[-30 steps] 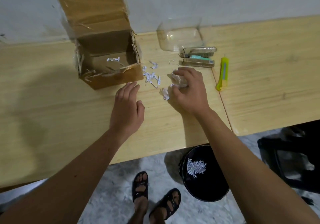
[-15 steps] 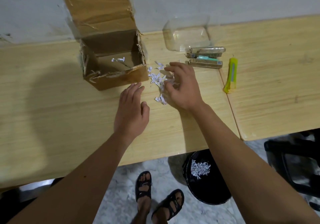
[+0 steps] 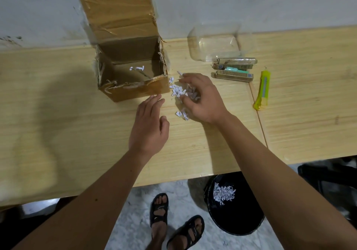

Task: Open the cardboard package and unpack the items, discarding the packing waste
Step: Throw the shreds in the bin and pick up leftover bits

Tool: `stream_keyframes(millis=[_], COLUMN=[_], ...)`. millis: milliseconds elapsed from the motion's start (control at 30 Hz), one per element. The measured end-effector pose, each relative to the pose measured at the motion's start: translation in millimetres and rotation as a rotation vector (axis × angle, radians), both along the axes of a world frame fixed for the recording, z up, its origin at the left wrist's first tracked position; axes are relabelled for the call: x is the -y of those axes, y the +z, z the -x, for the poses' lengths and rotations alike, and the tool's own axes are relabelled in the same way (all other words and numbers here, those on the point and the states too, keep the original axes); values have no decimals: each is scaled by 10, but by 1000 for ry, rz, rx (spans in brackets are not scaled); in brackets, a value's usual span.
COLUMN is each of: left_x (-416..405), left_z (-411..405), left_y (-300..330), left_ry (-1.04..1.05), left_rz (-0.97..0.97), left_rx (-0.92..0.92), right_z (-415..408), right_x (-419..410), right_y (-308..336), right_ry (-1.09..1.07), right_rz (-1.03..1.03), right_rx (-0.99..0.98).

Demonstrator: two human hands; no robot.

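Observation:
An open cardboard box [image 3: 135,91] stands on the wooden table [image 3: 58,124] near the wall, its lid flap up, with a scrap of white paper inside. Just right of it lies a small heap of shredded white paper [image 3: 178,92]. My right hand [image 3: 202,99] is over that heap with curled fingers gathering shreds. My left hand [image 3: 148,126] lies flat on the table with straight fingers, just left of the heap and holding nothing. Unpacked items lie further right: slim brown boxes with a teal piece [image 3: 233,69].
A clear plastic container [image 3: 214,42] sits by the wall. A yellow utility knife [image 3: 262,89] lies right of the brown boxes. Below the table edge a black bin [image 3: 237,220] holds shredded paper [image 3: 223,192]. My sandalled feet [image 3: 173,222] stand on the floor.
My right hand swept leftward across the table, raking the shreds toward the box. My left hand edged slightly forward beside them.

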State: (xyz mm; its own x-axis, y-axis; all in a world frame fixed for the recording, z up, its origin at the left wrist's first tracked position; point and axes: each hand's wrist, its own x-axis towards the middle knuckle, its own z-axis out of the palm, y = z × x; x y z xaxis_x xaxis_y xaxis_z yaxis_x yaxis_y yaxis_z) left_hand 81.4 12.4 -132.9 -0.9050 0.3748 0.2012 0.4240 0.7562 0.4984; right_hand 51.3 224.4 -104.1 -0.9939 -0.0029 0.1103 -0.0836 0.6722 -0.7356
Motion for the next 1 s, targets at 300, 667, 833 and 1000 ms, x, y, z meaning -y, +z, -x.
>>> stream_keyframes(millis=[300,667,833,1000], left_x=[14,-4,13,4], left_z=[13,12,22,19], left_y=[-11,-26,-33,2], left_ry=[-3,8,8,23], left_rz=[-24,-25,-28,-29], left_rx=[-45,-49,-24,10], right_z=[27,12,-86,-249], right_x=[-8,-26,-11,-164], right_y=[39,72,-13,-67], right_ry=[262,224,336,274], right_rz=[-181,-190,-256,-191], right_rx=[91,4,53,-2])
